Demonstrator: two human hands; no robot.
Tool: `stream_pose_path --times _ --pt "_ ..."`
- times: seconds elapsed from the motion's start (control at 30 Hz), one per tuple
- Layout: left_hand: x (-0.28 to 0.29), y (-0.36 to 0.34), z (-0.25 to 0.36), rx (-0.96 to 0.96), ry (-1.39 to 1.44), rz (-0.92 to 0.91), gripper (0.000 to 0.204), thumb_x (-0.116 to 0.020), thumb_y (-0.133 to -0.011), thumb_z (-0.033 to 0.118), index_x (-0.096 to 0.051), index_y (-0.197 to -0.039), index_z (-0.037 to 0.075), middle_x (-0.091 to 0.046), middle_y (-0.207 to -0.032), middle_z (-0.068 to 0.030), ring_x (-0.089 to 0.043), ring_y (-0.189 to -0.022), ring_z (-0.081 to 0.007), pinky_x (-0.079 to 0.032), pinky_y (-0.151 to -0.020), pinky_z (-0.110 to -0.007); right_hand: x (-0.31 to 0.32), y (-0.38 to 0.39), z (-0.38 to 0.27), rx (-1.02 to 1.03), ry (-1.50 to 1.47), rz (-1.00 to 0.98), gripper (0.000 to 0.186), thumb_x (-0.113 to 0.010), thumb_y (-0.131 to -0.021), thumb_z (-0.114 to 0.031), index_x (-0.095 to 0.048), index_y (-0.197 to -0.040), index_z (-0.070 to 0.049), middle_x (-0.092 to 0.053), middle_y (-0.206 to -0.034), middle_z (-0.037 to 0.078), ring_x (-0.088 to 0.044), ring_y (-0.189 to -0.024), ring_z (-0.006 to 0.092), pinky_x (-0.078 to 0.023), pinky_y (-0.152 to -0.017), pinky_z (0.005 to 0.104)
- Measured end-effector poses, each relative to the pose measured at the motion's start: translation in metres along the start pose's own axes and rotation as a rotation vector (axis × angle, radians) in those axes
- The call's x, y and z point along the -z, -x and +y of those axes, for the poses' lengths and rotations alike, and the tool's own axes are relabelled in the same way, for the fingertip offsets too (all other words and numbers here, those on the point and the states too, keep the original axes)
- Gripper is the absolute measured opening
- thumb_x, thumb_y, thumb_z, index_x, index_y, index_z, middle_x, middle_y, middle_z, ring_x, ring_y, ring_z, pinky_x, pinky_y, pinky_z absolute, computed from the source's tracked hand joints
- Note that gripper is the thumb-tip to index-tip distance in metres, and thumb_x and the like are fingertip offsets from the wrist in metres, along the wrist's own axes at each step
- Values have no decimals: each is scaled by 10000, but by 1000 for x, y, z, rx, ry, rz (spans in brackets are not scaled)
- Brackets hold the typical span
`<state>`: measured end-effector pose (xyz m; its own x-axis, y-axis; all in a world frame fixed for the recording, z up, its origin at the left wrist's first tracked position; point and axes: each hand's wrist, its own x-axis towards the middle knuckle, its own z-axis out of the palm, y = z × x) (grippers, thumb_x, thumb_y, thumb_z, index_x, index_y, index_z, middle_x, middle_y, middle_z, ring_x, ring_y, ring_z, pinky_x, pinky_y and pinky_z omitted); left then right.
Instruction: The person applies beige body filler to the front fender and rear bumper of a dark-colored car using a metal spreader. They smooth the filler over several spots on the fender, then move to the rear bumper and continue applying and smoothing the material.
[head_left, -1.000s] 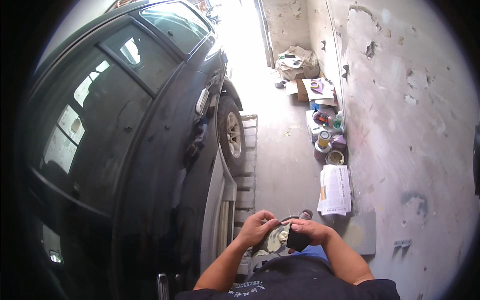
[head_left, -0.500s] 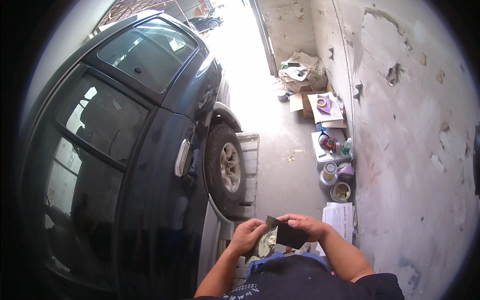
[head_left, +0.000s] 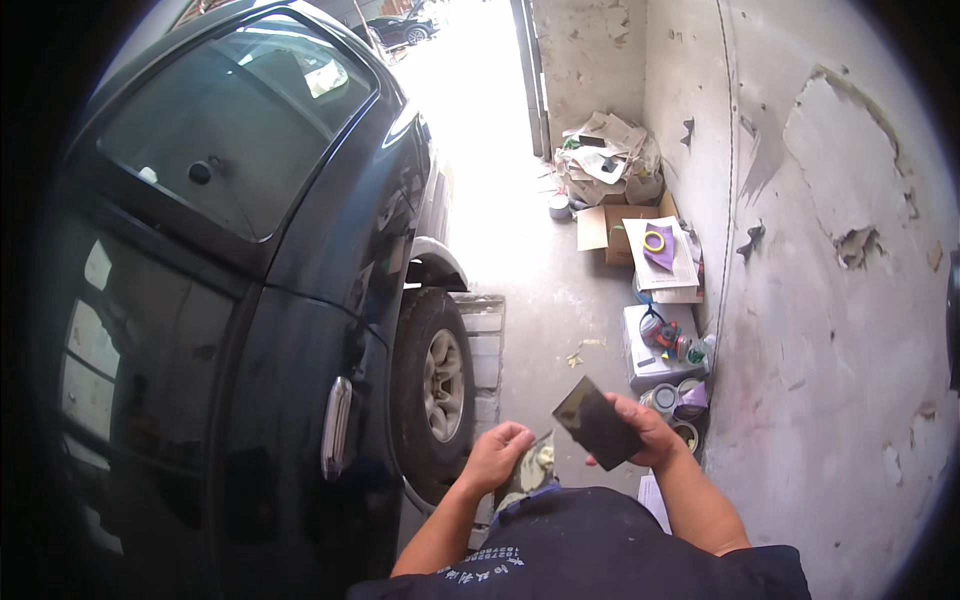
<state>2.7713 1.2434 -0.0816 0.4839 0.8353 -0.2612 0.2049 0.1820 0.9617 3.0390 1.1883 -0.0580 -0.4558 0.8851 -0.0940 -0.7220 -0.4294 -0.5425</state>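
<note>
Close to my body, my left hand [head_left: 495, 458] is closed on the edge of a mixing board [head_left: 523, 476] smeared with putty. A pale yellow lump of putty [head_left: 546, 456] lies on that board, near my shirt. My right hand [head_left: 650, 432] grips a dark, flat, square scraper [head_left: 600, 428] by its right side. The scraper is tilted, held up over the floor, apart from the board. A dull smear shows on its upper left corner. Left of my hands stands a dark vehicle [head_left: 310, 320] with its wheel [head_left: 442, 385] nearest.
Along the worn wall [head_left: 790, 300] on the right stand cans [head_left: 662, 398], a respirator mask [head_left: 660, 332] on a white box [head_left: 640, 368], and a cardboard box [head_left: 616, 245] with a yellow tape roll [head_left: 654, 241] above it. Crumpled paper [head_left: 610, 160] is heaped farther back.
My right hand has lifted the scraper away from the board, up and to the right. The left hand stays near its place with the board. My view has shifted, so the vehicle appears farther left.
</note>
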Motion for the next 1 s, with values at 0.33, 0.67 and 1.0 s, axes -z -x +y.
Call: stream_pose_path --times 0.33,0.67,1.0 --pt "67 -176 27 -44 71 226 183 -546 -974 173 -616 -956 5 -602 -849 18 -516 -774 -42 -432 -721 -204 70 -100 -100 145 20 154 579 -563 -940 -333 -367 -1359 14 -536 -1255 216 -567 -1149 338 -555 -843 452" --pt "71 -356 84 57 282 328 232 -574 -919 93 -593 -1115 -30 -639 -1015 -39 -573 -919 -94 -450 -849 -249 188 -226 -243 104 -59 182 518 -521 -959 -276 -357 -1369 -5 -544 -1244 209 -575 -1133 337 -561 -820 463" --pt "69 -507 162 -115 587 373 271 -527 -918 28 -526 -1186 -3 -625 -1083 -71 -581 -988 -134 -449 -923 -294 214 -354 -410 47 513 195 466 -568 -956 -243 -443 -1351 -30 -563 -1250 111 -551 -1152 209 -465 -952 345"
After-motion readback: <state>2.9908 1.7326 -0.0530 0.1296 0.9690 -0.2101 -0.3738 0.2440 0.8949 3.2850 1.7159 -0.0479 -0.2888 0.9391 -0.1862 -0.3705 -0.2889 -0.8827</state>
